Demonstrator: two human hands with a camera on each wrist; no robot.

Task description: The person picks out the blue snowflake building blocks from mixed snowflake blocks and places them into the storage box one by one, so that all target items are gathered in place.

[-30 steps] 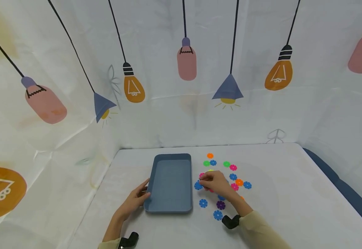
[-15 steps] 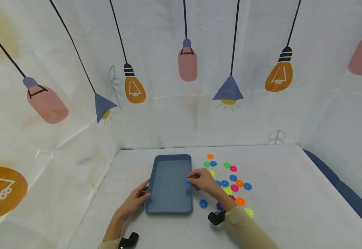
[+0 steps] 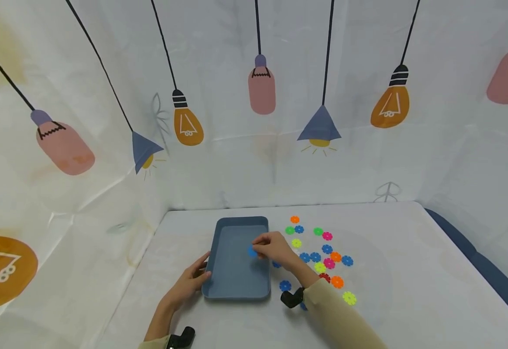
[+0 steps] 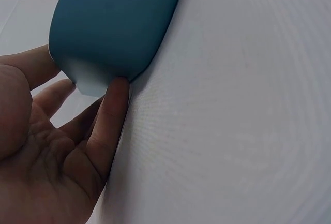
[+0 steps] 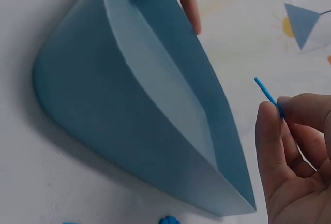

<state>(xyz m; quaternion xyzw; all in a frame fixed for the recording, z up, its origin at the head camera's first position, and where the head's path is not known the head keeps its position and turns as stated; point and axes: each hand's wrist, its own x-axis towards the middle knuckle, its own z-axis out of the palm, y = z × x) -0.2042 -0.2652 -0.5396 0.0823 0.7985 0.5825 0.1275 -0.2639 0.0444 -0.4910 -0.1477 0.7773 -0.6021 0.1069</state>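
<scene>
A blue tray [image 3: 236, 291] lies on the white table. My right hand [image 3: 259, 251] hovers over the tray's right side and pinches a blue flower-shaped disc [image 3: 252, 251] between thumb and fingertips. The right wrist view shows that disc [image 5: 267, 94] edge-on in my right hand [image 5: 282, 109], above the tray's wall [image 5: 170, 105]. My left hand [image 3: 203, 269] rests with straight fingers against the tray's near left edge. In the left wrist view my left hand [image 4: 88, 105] touches the tray's corner [image 4: 114, 22] and holds nothing.
Several coloured discs [image 3: 324, 257] in blue, pink, orange, green and yellow lie scattered on the table to the right of the tray. A cloth backdrop printed with lamps [image 3: 261, 89] rises behind and to the left. The table's right edge [image 3: 476, 261] drops to dark blue.
My right hand picked a blue disc from the scatter and carried it left, over the tray's right wall and above its inside. My left hand stayed against the tray.
</scene>
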